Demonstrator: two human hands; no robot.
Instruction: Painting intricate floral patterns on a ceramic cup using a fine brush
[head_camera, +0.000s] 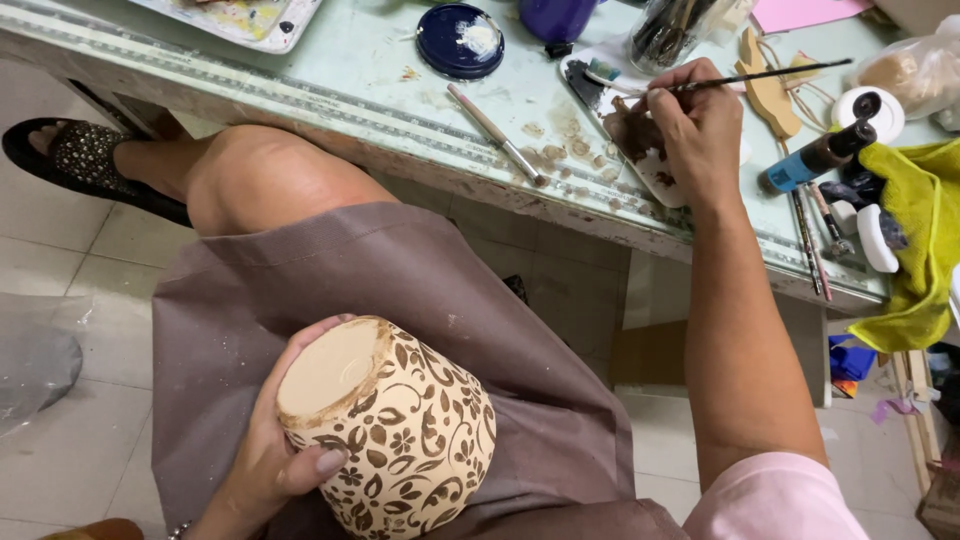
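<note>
My left hand (275, 455) grips a tan clay pot (400, 430) resting upside down on my lap, its flat base facing up; brown leaf and vine patterns cover its side. My right hand (700, 125) reaches to the table and holds a thin paintbrush (770, 75), its tip down in brown paint on a white palette (660, 175). A second brush (497, 133) lies on the glass table top to the left of the palette.
A dark blue round lid (460, 40), a jar of brushes (670, 30), a wooden cutout (770, 95), a blue-labelled paint bottle (815, 160) and a yellow-green cloth (915, 240) sit on the table (350, 85). My knee (260, 175) and sandalled foot (75, 155) extend left over the tiled floor.
</note>
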